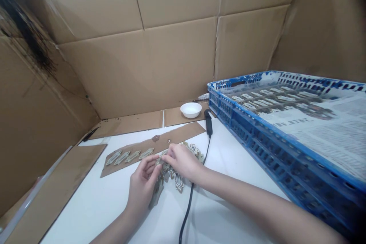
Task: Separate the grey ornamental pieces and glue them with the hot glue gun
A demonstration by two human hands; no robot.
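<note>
1. Desk [94,213]: lower middle of frame, cardboard panels [137,68] behind and left.
2. Plastic crate [243,137]: on desk, right; newspaper [323,137] and rows of cutouts [265,99] inside.
3. Bowl [191,109]: far edge, on cardboard strip [183,117].
4. Cardboard sheet [154,143]: mid-desk, four cutouts [130,157] on it.
5. Loose cutouts [174,179]: before sheet, in left hand [141,187] and right hand [180,162].

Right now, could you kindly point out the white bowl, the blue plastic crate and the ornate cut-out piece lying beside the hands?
white bowl [191,113], head view, outer wall
blue plastic crate [243,131], head view, long side wall
ornate cut-out piece [178,182], head view, middle of its face
</note>
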